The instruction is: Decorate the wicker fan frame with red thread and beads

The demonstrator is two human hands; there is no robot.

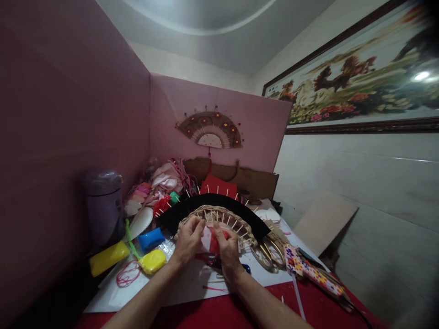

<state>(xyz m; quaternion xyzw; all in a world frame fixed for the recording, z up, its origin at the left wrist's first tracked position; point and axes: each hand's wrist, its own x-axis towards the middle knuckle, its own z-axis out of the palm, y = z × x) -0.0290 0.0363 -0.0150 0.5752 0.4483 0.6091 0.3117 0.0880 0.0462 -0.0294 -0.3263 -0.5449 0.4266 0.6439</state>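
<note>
Both hands meet at the middle of the work surface, in front of a black fan shape (195,202) with pale sticks and a woven straw rim (219,210). My left hand (188,237) pinches the left side of a small pink and white piece (206,239). My right hand (228,246) is closed on its right side, where a red part (215,243) shows between the hands. The fingertips of both hands nearly touch at the top of the piece. Part of the fan's lower edge is hidden behind the hands.
Gold-handled scissors (269,253) and a flower-patterned glue gun (312,272) lie at the right. Yellow (152,261) and blue (151,239) packets lie left, near a purple bottle (104,210). A finished fan (211,130) hangs on the pink board (164,100).
</note>
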